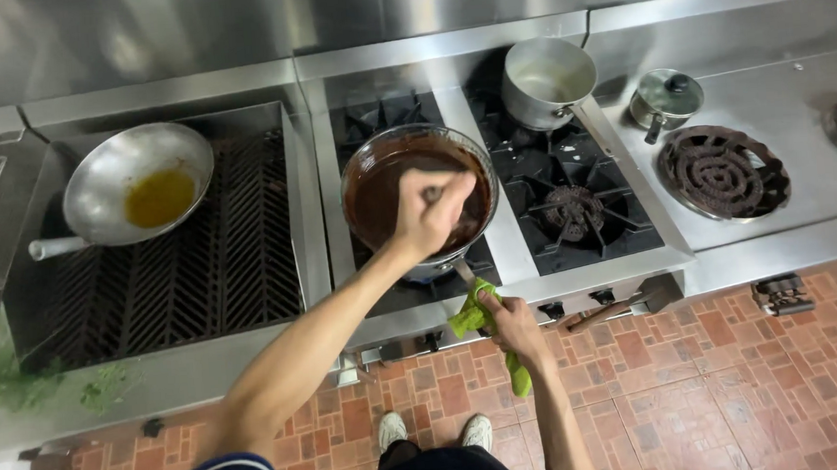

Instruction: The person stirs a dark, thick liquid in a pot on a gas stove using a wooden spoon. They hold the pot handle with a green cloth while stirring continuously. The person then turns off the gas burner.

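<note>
A pan (420,191) sat on the front left burner of the stove (526,257), with sauce (387,193) in it. The left hand (429,212) was over the pan, and the right hand (513,321) was at the stove's front edge, on a cloth (472,314) wrapped about the pan's handle. A pot (547,82) stood on the back right burner. Left of the stove, a wok (135,185) lay on the grill (179,269). Right of it, a lidded small pot (665,99) stood behind a ring burner (722,171).

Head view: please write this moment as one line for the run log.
left hand: stirring utensil in dark sauce pan | right hand: green cloth on pan handle | nearby: oily pan, pot
</note>
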